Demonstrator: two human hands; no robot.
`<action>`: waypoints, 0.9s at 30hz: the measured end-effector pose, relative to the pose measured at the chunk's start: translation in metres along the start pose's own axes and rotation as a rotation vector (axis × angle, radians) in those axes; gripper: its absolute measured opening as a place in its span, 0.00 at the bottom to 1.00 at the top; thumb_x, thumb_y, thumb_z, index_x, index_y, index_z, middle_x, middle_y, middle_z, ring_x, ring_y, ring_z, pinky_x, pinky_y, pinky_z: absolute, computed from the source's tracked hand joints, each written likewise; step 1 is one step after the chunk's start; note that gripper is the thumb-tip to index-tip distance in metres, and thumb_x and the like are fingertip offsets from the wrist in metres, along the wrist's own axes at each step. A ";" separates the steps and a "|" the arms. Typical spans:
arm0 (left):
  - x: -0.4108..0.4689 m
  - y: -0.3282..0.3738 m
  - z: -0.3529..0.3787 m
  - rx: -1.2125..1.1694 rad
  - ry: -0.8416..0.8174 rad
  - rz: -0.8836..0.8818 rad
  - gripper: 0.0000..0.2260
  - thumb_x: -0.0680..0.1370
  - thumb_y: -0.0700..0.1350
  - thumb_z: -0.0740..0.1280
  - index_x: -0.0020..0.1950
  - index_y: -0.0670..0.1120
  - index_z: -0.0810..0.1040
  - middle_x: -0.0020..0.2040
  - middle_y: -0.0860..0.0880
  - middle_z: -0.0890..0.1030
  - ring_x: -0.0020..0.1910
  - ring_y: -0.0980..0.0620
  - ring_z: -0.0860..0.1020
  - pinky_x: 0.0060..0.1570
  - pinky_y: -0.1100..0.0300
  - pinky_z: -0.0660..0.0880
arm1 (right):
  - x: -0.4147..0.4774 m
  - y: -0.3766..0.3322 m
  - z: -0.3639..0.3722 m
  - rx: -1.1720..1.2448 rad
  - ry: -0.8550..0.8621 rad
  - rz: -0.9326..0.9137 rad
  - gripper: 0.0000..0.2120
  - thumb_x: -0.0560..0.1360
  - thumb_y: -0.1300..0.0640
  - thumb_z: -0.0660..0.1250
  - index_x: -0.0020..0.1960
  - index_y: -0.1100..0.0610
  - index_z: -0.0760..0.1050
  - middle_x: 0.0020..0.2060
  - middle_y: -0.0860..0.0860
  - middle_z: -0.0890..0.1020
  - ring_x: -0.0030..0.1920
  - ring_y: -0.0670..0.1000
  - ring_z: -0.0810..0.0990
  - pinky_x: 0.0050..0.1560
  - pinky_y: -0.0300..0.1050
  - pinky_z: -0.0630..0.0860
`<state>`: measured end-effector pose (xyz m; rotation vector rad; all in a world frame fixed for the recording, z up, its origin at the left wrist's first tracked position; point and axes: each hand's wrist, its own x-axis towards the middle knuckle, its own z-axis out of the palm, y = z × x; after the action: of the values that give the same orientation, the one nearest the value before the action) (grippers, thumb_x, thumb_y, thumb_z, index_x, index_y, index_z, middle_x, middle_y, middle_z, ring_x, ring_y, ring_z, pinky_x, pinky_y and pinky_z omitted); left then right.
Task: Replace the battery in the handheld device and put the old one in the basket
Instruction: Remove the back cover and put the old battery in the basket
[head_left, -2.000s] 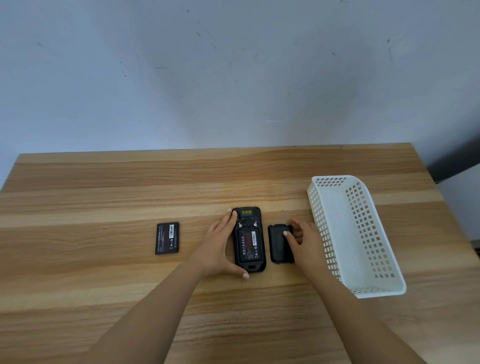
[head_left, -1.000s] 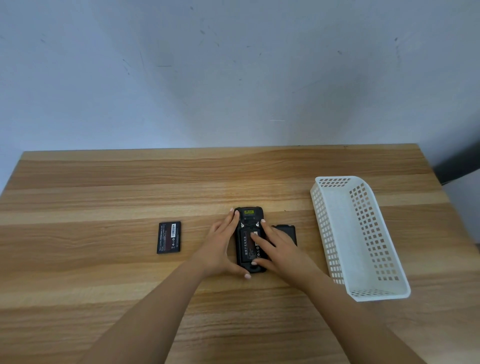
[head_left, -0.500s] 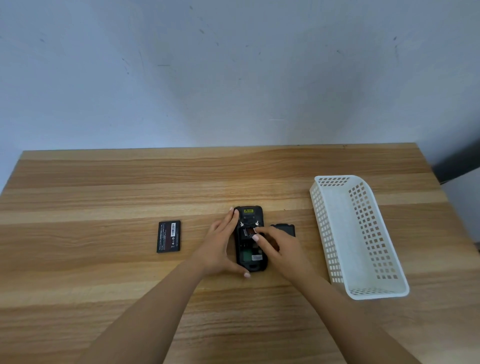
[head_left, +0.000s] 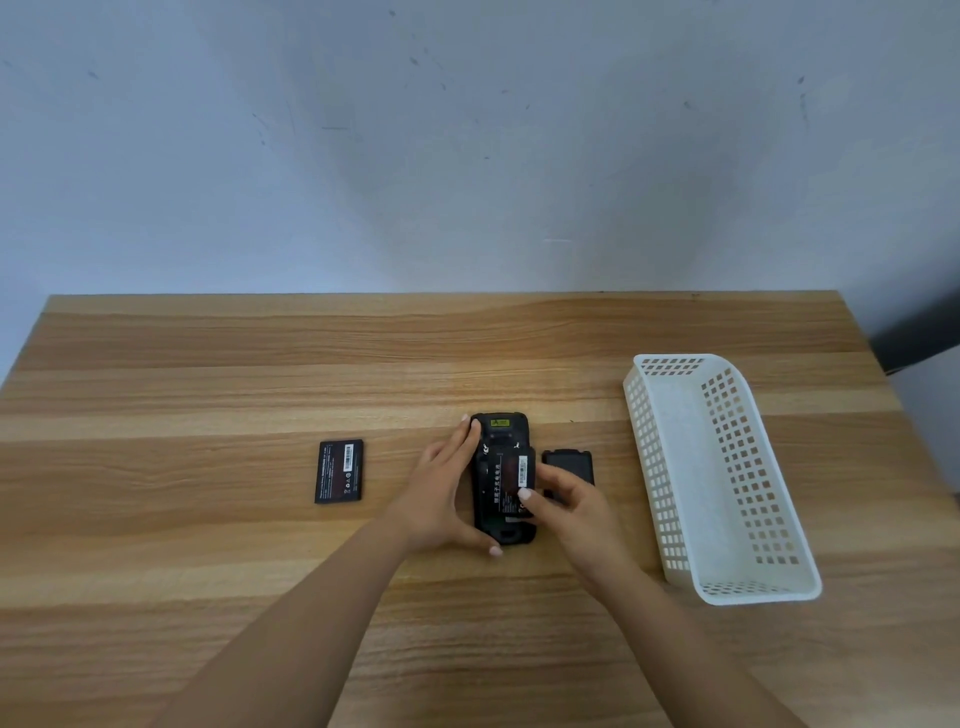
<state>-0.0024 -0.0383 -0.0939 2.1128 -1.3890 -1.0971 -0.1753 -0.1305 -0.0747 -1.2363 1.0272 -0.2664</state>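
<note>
The black handheld device (head_left: 500, 431) lies face down in the middle of the wooden table (head_left: 208, 374), its back cover off. My left hand (head_left: 441, 493) clasps its left side, fingers along the edge and thumb at the bottom. My right hand (head_left: 566, 499) pinches the old battery (head_left: 511, 475), which is tilted up out of the compartment. A second black battery (head_left: 340, 470) lies flat to the left of the device. The white plastic basket (head_left: 727, 587) stands at the right, with nothing in it.
The black back cover (head_left: 569, 460) lies on the table just right of the device, partly behind my right hand. A pale wall rises behind the table's far edge. The table's right edge runs close behind the basket.
My right hand left the back cover, came over the device and took hold of the battery, which now sits lifted out of the compartment. My left hand has stayed on the device.
</note>
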 end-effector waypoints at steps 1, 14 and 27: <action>0.000 0.000 0.000 0.003 0.001 -0.001 0.66 0.54 0.62 0.80 0.75 0.57 0.34 0.76 0.62 0.35 0.75 0.56 0.46 0.75 0.51 0.54 | -0.001 -0.001 -0.002 -0.015 -0.005 -0.035 0.15 0.72 0.60 0.73 0.58 0.50 0.80 0.54 0.48 0.85 0.58 0.49 0.81 0.59 0.48 0.78; 0.001 0.000 0.000 0.015 0.006 -0.009 0.66 0.54 0.61 0.80 0.76 0.55 0.34 0.77 0.61 0.35 0.75 0.54 0.46 0.74 0.53 0.51 | 0.000 -0.026 -0.008 0.105 -0.114 -0.188 0.12 0.70 0.74 0.70 0.47 0.59 0.79 0.54 0.60 0.84 0.57 0.55 0.82 0.57 0.47 0.78; -0.003 0.005 -0.003 -0.014 -0.017 -0.037 0.66 0.54 0.62 0.80 0.76 0.56 0.34 0.76 0.64 0.35 0.75 0.55 0.44 0.74 0.50 0.52 | -0.026 -0.052 -0.064 0.513 0.234 -0.156 0.19 0.72 0.63 0.66 0.62 0.58 0.77 0.56 0.54 0.83 0.56 0.51 0.82 0.52 0.43 0.82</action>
<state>-0.0038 -0.0383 -0.0879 2.1322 -1.3510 -1.1382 -0.2209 -0.1735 -0.0144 -0.8275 0.9800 -0.7612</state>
